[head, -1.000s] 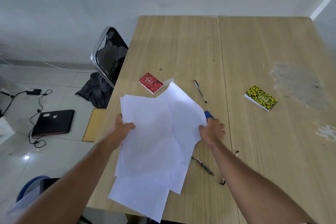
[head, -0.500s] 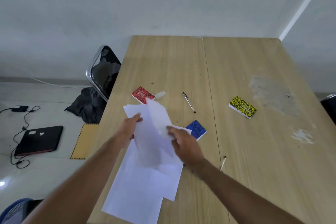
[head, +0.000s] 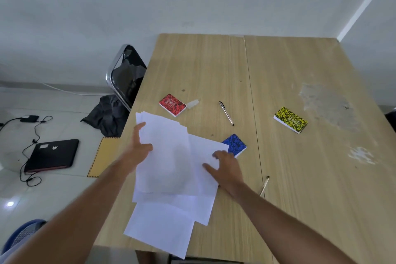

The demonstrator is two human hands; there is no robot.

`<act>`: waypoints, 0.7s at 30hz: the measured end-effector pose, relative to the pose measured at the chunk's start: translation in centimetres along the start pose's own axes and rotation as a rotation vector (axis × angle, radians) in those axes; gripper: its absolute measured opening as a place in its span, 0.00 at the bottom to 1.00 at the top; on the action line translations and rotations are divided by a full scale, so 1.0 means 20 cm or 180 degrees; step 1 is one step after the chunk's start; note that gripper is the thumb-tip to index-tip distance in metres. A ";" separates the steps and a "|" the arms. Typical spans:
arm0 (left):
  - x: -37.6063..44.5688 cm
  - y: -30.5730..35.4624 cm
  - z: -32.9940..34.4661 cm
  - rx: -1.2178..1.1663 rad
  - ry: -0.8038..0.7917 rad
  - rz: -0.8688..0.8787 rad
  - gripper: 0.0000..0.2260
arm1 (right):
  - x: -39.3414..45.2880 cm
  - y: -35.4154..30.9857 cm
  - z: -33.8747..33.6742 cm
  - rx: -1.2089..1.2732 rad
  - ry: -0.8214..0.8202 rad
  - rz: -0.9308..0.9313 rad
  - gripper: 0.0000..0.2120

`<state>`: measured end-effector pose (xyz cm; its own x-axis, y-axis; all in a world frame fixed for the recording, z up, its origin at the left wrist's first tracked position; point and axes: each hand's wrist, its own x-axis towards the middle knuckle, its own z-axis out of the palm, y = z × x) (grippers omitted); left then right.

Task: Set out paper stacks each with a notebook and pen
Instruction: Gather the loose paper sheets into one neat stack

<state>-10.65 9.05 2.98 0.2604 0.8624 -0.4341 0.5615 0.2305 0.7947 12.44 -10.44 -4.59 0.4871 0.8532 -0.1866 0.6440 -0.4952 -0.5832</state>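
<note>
A loose pile of white paper sheets [head: 171, 163] lies fanned out on the near left part of the wooden table [head: 289, 199]; the lowest sheet [head: 160, 233] juts over the front edge. My left hand [head: 140, 148] touches the pile's left edge with fingers spread. My right hand [head: 226, 167] rests flat on the pile's right side. A blue notebook [head: 236, 146] peeks out from under the paper beside that hand. A red notebook [head: 172, 104] and a yellow notebook [head: 290, 119] lie farther back. One pen [head: 226, 113] lies between them, another pen [head: 264, 185] by my right forearm.
A small pale object [head: 192, 103] sits next to the red notebook. A black chair [head: 126, 75] with dark cloth [head: 105, 115] stands at the table's left side. On the floor are a black laptop [head: 51, 154] with cables and a brown envelope [head: 105, 156].
The sheets I held up with both hands have come down onto the table. My right hand moved left from the pile's edge and now lies flat on the paper, uncovering the blue notebook.
</note>
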 end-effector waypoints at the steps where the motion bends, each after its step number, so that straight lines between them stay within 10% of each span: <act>1: 0.01 -0.02 -0.03 0.0118 -0.0006 -0.0026 0.28 | 0.03 0.02 0.00 0.0023 -0.0067 0.0527 0.32; 6: 0.04 -0.13 -0.09 0.0215 0.0057 -0.0114 0.20 | 0.07 0.03 0.10 0.0346 -0.0364 0.1846 0.39; 10: 0.03 -0.16 -0.10 0.0173 0.0042 -0.0139 0.20 | 0.09 0.05 0.18 0.0559 -0.0144 0.2020 0.20; 14: 0.03 -0.15 -0.10 0.0175 -0.0013 -0.0104 0.21 | 0.08 0.05 0.12 0.1239 0.0189 0.1877 0.02; 21: 0.03 -0.03 -0.05 0.0536 -0.0086 0.0144 0.23 | 0.12 0.04 -0.22 0.1870 0.0968 0.1248 0.09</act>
<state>-11.56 9.78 2.73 0.3082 0.8572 -0.4125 0.6717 0.1110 0.7325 16.75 -9.41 -1.98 0.8107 0.5084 -0.2904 0.0128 -0.5113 -0.8593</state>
